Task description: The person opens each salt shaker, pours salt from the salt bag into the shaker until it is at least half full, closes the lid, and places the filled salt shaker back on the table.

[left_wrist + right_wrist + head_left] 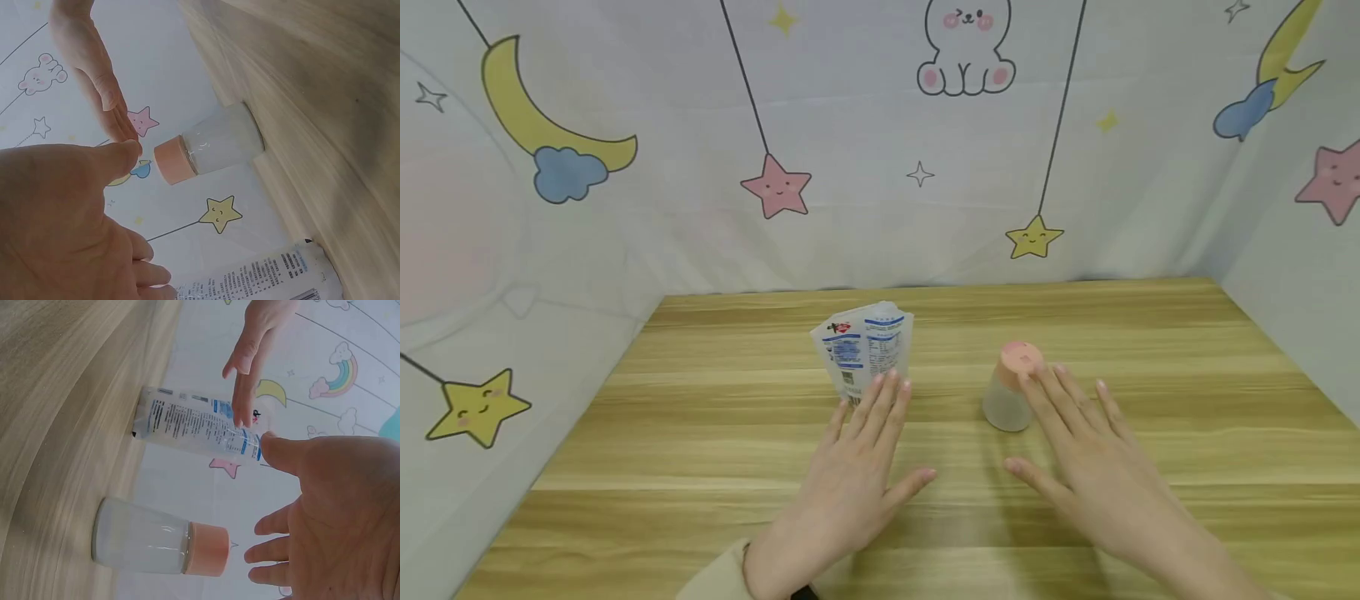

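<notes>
hovering flat and spread, left hand [854, 473] near white pouch [867, 346], right hand [1093, 467] near pink-capped bottle [1006, 402]

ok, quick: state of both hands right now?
Left hand: open, holding nothing, nearest the white pouch.
Right hand: open, holding nothing, nearest the bottle with the pink-orange lid.

The pouch [867, 346] looks plastic; the bottle [211, 147], glossy; the table [955, 417], smooth wood.
</notes>
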Demonstrator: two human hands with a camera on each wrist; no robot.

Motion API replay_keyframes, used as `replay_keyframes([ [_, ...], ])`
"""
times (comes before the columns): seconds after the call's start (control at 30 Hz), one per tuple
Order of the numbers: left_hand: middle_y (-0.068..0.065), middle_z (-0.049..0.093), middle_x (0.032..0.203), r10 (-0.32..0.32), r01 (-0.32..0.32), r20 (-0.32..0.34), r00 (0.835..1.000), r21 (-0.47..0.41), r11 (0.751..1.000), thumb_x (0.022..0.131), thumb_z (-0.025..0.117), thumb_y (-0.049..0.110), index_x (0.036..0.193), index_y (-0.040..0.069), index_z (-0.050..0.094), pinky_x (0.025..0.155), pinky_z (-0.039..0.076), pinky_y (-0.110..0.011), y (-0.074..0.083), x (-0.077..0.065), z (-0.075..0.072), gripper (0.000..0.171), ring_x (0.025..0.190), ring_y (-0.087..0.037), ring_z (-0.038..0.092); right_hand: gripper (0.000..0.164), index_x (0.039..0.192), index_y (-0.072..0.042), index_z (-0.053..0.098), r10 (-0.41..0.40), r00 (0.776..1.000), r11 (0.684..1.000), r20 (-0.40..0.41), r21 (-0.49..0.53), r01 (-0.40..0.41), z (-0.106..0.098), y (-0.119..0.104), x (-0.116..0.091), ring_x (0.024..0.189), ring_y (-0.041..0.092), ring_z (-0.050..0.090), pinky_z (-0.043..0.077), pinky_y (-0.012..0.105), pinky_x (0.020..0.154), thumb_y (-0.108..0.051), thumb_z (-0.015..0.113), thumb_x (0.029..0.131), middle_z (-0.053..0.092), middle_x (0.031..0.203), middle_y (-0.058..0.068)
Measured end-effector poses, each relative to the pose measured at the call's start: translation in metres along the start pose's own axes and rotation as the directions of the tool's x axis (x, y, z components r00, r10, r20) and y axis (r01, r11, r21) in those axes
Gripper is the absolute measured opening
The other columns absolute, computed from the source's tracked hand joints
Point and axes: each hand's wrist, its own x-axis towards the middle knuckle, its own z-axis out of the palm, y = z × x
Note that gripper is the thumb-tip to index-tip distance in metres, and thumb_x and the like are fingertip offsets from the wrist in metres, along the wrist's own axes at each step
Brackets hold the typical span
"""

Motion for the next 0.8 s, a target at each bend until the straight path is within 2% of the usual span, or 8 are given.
replay_keyframes([
  [0.4, -0.007, 0.006, 0.163, 0.011, -0.012, -0.028, 1.000, -0.017, 1.000, 0.094, 0.043, 0.060, 0.155, 0.013, 0.004, 0.118, 0.021, -0.052, 0.000, 0.008, 0.006, 0.086, 0.151, -0.023, 0.009, 0.083, 0.155, -0.013, 0.010, 0.014, 0.999, 0.999, -0.029, 0.042, -0.012, -0.004, 0.005, 0.008, 0.150, 0.031, 0.013, -0.008, 0.043, 0.122, -0.053, 0.049, 0.095, 0.015, 0.162, 0.012],
  [0.8, -0.006, 0.002, 0.163, 0.049, -0.048, 0.007, 0.999, -0.115, 0.992, 0.095, 0.043, 0.058, 0.155, 0.012, 0.005, 0.119, 0.022, -0.048, 0.005, 0.024, 0.005, 0.084, 0.151, -0.024, 0.009, 0.073, 0.149, -0.006, 0.030, 0.014, 0.987, 0.995, -0.163, 0.104, 0.003, -0.007, 0.011, 0.026, 0.140, 0.038, 0.031, 0.016, 0.055, 0.118, -0.043, 0.058, 0.093, 0.036, 0.151, 0.019],
])
